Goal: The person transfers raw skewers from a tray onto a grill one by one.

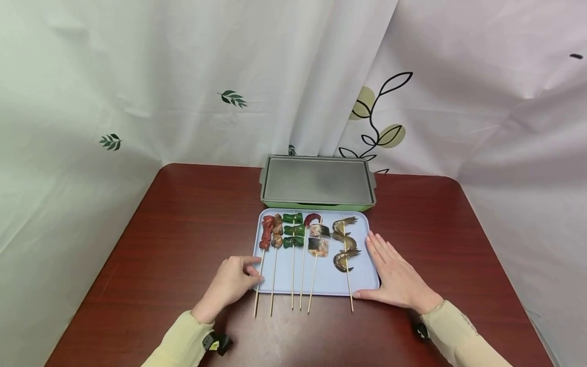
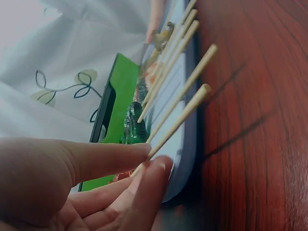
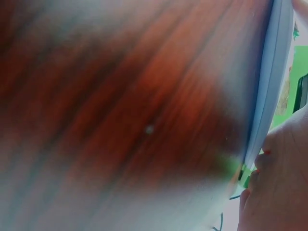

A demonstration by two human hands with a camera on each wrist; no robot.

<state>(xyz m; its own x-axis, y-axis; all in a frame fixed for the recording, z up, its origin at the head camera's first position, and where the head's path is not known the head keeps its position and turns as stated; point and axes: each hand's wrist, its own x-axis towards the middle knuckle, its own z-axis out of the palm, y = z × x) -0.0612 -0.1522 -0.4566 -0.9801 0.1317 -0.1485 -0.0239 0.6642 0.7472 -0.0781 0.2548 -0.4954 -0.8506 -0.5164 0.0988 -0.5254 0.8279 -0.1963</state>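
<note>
Between thumb and forefinger, my left hand (image 1: 233, 281) pinches the wooden stick (image 2: 184, 114) of the red meat skewer (image 1: 266, 234), at the left edge of a pale blue tray (image 1: 330, 280). My right hand (image 1: 398, 275) lies against the tray's right side, fingers extended along the rim and thumb at the front corner. Other skewers lie side by side on the tray: brown chunks (image 1: 277, 232), green pepper (image 1: 293, 230), a dark red curled piece (image 1: 312, 218), fish pieces (image 1: 318, 247) and shrimp (image 1: 346, 242). Their stick ends jut past the front rim.
Directly behind the tray stands a green grill with a flat grey plate (image 1: 318, 181). Everything sits on a reddish-brown wooden table (image 1: 192, 214). White curtains with leaf prints (image 1: 183, 76) hang around the back and sides.
</note>
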